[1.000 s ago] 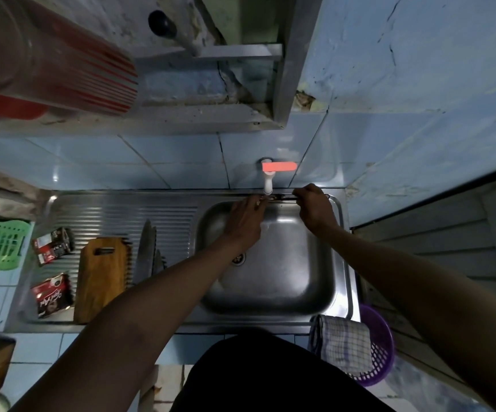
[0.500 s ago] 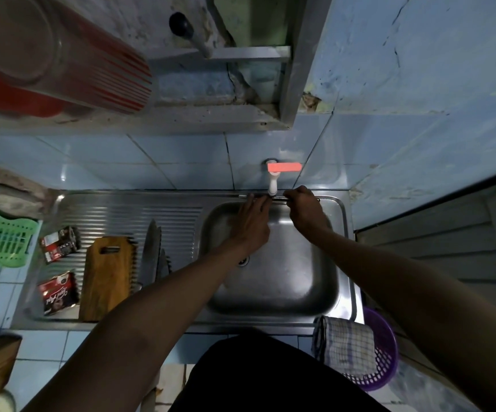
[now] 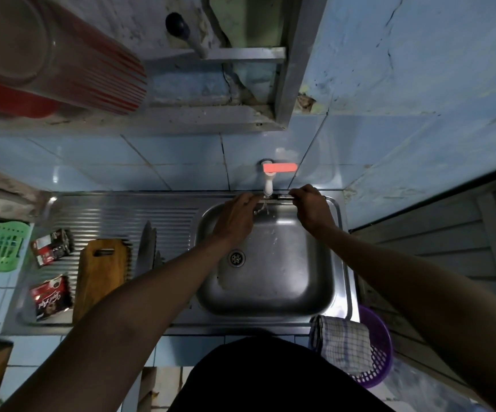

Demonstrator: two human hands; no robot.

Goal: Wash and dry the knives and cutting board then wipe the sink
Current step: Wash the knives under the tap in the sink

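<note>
Item: knife (image 3: 280, 197), small, lying crosswise under the tap (image 3: 269, 185) at the back rim of the sink (image 3: 341, 263), upper centre of the frame. Water is running thinly off it into the basin.

Right hand (image 3: 310, 211): curling round the handle end, right of the tap. Grip looks firm, though the fingers are partly hidden.

Left hand (image 3: 236, 218): reaching in from the left, fingertips meeting the blade end. Whether they are pinching the blade or only rubbing along it cannot be told from this angle.

Step in hand, as judged: rinsing one knife under the stream.

Handling notes: the blade is best kept flat, with the edge facing away from the rubbing fingers. Strokes should be going from spine toward edge, never along the edge. The handle hand should be doing the turning, so both faces meet the water.

Other task items: two larger knives (image 3: 147, 248) lying side by side on the ribbed drainboard, left of centre, just beside the wooden cutting board (image 3: 101, 278). Checked cloth (image 3: 341, 343) draping over a purple basket (image 3: 380, 352), lower right, near the front of the sink and handy for drying.

Progress, as judged: early; drying and sink wiping are not yet done.
</note>
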